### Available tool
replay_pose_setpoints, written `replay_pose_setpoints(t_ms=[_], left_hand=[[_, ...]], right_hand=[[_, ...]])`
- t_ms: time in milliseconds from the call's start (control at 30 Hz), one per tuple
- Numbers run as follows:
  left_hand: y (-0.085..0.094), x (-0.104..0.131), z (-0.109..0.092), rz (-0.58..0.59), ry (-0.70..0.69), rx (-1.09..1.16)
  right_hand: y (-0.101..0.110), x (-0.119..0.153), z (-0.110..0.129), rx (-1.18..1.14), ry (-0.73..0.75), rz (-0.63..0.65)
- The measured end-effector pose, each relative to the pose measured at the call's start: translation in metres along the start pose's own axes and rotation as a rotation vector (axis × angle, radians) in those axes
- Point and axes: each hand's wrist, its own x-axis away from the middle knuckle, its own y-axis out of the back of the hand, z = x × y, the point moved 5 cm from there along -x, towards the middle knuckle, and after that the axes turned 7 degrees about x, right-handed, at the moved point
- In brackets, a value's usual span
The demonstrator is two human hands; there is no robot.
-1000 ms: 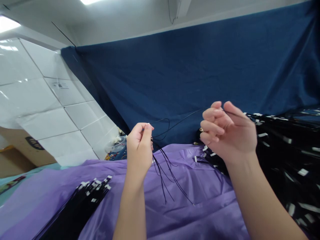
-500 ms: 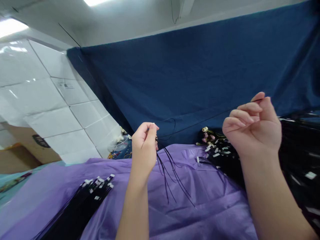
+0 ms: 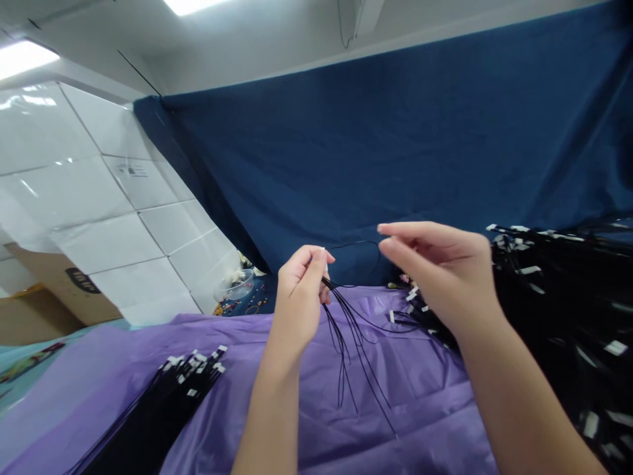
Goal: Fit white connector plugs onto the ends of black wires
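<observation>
**Thin black cords [image 3: 338,294] being held by the left hand [image 3: 301,287] above a purple sheet [image 3: 420,402]**

The cords are being pinched near one end between the thumb and index finger of the left hand, with a small white piece [image 3: 325,256] being exposed at the pinch. The loose strands are being suspended in a fan above the middle of the sheet, their tips being directed toward its near edge. A thin loop [image 3: 360,242] is being extended from the left fingertips to just beside the thumb of the right hand [image 3: 445,274]; whether contact is being made cannot be told. The right hand is being held raised over the right part of the sheet, its grip released, with thumb and index finger being kept parted; the other fingers are being largely hidden. A bundle of white-tipped black lengths [image 3: 148,409] is being supported by the sheet at its near edge, left of the middle. The right edge is being covered by a larger dark pile [image 3: 554,310] with white tips. Beyond the far edge, a blue cloth [image 3: 370,145] is being displayed.
</observation>
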Motion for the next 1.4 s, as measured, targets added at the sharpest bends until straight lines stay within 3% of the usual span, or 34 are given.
replay_pose_setpoints(t_ms=[133,433,867,1033,1200,1400], left_hand=[[-0.006,0.003,-0.001,0.037,-0.017,0.001],[-0.012,0.007,-0.002,0.159,-0.026,-0.007],[-0.015,0.009,-0.004,0.245,0.031,0.015],[-0.014,0.009,-0.005,0.266,0.038,-0.018],[-0.013,0.011,-0.009,0.287,-0.023,-0.128],[-0.015,0.013,-0.013,0.312,-0.099,-0.187]], right_hand=[[-0.019,0.008,0.002,0.18,0.052,0.108],[-0.02,0.009,0.0,0.238,0.042,0.056],[-0.02,0.008,0.0,0.097,-0.05,0.163],[-0.022,0.007,-0.003,-0.098,-0.18,0.219],[-0.022,0.008,-0.007,-0.221,-0.345,0.248],[-0.022,0.008,-0.007,-0.287,-0.395,0.243]])
